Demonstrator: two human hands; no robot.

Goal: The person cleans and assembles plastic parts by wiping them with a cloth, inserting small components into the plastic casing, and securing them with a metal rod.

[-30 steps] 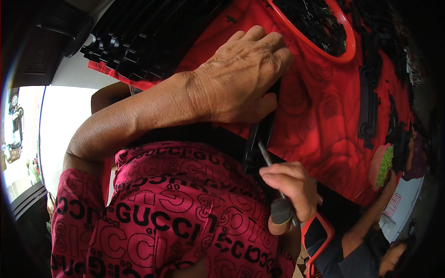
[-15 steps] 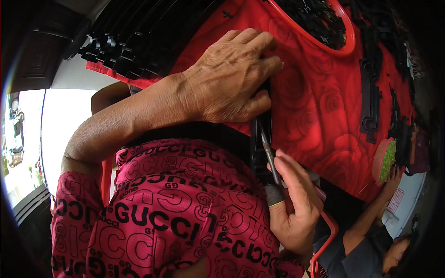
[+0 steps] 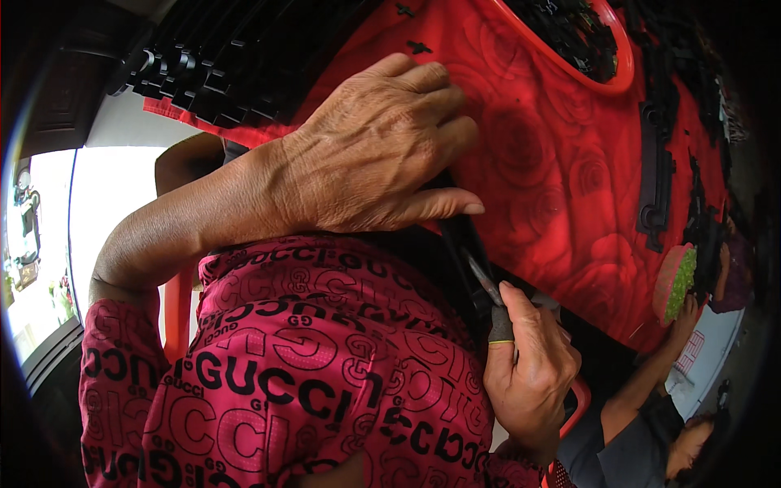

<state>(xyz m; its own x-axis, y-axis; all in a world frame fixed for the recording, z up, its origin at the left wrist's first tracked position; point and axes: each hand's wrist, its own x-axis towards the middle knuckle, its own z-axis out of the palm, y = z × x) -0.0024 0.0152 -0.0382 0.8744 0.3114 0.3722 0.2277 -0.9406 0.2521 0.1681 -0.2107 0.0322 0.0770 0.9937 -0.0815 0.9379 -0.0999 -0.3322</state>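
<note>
- Site: I judge it an informal workshop, possibly in a home.
- Before me: red rose-printed cloth (image 3: 553, 211), piled long black plastic mouldings (image 3: 260, 61), round red-rimmed basket (image 3: 610, 85) of black pieces (image 3: 561, 32).
- In my right hand (image 3: 533, 370): slim metal-shafted tool (image 3: 485, 281).
- Right: a co-worker's bare forearm (image 3: 648, 387) at the cloth's edge.
- Left: bright opening (image 3: 114, 211) onto daylight.

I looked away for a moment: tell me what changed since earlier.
The left hand has shifted left, and a second small black piece now shows on the red cloth. On the right hand, the covered thumb moved up the metal tool. That hand still grips it; the black strip remains under the left hand.
</note>
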